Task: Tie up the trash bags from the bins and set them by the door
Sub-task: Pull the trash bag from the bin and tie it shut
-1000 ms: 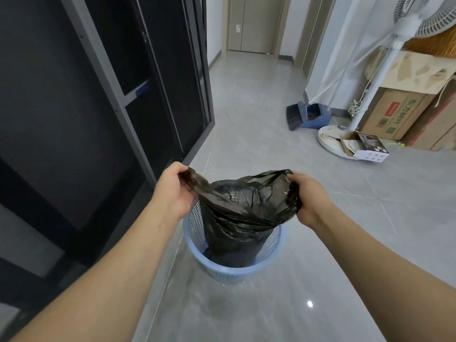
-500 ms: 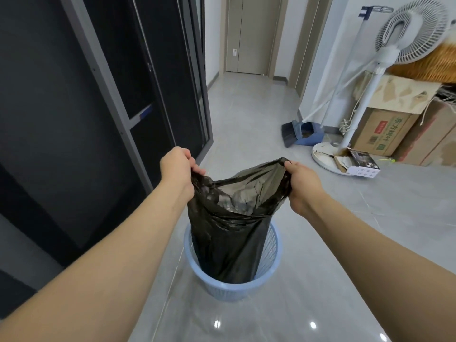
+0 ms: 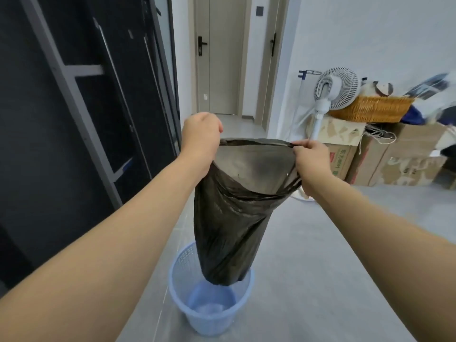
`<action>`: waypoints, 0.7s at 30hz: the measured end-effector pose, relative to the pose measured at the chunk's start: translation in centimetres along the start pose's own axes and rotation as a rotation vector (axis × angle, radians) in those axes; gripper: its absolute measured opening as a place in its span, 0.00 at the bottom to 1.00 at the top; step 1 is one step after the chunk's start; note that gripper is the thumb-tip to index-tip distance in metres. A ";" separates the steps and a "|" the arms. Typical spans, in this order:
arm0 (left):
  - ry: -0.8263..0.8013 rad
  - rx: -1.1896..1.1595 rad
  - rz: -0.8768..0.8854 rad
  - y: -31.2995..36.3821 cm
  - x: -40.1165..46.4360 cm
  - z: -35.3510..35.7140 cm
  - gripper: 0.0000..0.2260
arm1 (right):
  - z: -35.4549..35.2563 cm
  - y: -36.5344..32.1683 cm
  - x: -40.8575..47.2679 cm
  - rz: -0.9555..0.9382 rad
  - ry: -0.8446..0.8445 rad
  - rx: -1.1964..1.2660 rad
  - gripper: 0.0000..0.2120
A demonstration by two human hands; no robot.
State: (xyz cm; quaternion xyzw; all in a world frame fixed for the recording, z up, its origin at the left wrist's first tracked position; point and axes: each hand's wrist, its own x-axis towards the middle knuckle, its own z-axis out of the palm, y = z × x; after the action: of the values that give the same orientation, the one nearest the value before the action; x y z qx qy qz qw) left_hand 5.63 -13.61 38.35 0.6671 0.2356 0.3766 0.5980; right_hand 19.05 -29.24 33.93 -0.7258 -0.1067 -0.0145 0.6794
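Over the grey tiled floor [image 3: 308, 267], the left hand [image 3: 201, 137] and right hand [image 3: 309, 159] are each closing a grip on the thin black plastic trash bag [image 3: 229, 230], stretching its rim open, its bottom hanging just inside the round pale-blue mesh plastic bin [image 3: 197, 314], seemingly clearing it for tying.

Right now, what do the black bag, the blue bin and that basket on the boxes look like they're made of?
Black bag: thin glossy plastic film, wrinkled, light showing through near the mouth.
Blue bin: moulded plastic, slightly translucent, with lattice-perforated walls.
Basket: woven wicker or rattan by its golden braided weave; which one, I cannot tell.
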 end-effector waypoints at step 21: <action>-0.975 1.633 0.096 -14.3 -17.3 10.2 0.36 | -24.2 17.2 -4.6 0.151 0.048 -0.712 0.11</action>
State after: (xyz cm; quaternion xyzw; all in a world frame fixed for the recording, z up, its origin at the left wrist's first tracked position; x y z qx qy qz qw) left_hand 5.16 -30.69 20.54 0.9714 0.1229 -0.1998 -0.0366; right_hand 20.60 -54.74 18.07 -0.9221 -0.0253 -0.0176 0.3858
